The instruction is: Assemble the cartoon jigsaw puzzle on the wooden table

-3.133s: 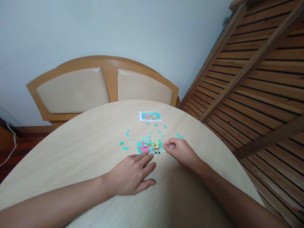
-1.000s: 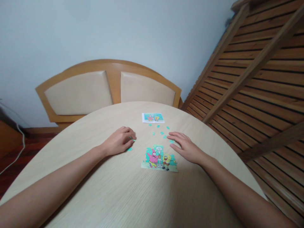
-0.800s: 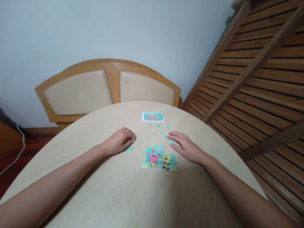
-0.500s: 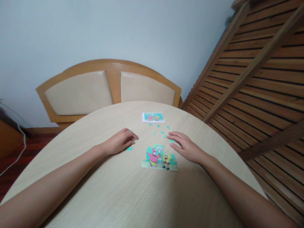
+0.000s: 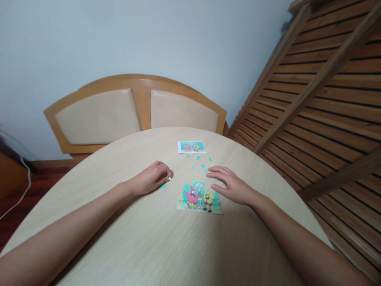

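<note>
A partly joined cartoon jigsaw puzzle (image 5: 200, 198) lies on the table between my hands, its top edge uneven. To its left, my left hand (image 5: 154, 174) pinches a small puzzle piece (image 5: 169, 179) at the fingertips. Another turquoise piece (image 5: 162, 186) lies just below that hand, and one more is partly hidden behind its fingers. My right hand (image 5: 230, 182) rests at the puzzle's upper right with fingers stretched out, holding nothing visible. Its fingertips lie beside a turquoise piece (image 5: 206, 171).
Several loose turquoise pieces (image 5: 198, 158) are scattered beyond the puzzle. Behind them lies a picture card (image 5: 192, 147) with the same cartoon. The round wooden table (image 5: 143, 238) borders a padded bench back (image 5: 143, 103). Wooden slats (image 5: 321, 99) lean at the right.
My left fingers have closed, and a puzzle piece now shows at their tips. My right hand has shifted very slightly left, fingers still apart.
</note>
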`<state>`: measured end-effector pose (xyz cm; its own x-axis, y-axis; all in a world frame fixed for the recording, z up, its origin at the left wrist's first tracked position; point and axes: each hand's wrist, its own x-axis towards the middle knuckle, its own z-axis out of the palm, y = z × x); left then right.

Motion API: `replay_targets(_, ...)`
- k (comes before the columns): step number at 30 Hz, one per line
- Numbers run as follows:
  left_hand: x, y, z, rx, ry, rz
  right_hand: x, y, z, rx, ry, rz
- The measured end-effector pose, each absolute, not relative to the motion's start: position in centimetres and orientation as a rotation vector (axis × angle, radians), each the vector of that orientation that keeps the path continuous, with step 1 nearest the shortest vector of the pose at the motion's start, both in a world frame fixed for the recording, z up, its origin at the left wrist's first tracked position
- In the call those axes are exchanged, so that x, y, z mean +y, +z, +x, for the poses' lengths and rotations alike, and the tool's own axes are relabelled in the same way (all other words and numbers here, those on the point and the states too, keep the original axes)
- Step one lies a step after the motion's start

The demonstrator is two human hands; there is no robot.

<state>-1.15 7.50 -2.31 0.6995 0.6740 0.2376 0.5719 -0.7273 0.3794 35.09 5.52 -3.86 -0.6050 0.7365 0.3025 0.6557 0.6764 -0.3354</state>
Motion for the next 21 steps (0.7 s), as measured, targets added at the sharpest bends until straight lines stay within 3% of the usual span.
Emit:
replay_targets(13, 3.7, -2.7, 3.2, 0.880, 0.739, 2.442, 4.3, -2.6, 33.9, -2.640, 0.333, -0.983)
replay_targets(21, 2.2, -3.3, 4.8, 0.902, 0.872, 2.120, 1.4, -1.5, 29.0, -2.397, 0.343, -0.966)
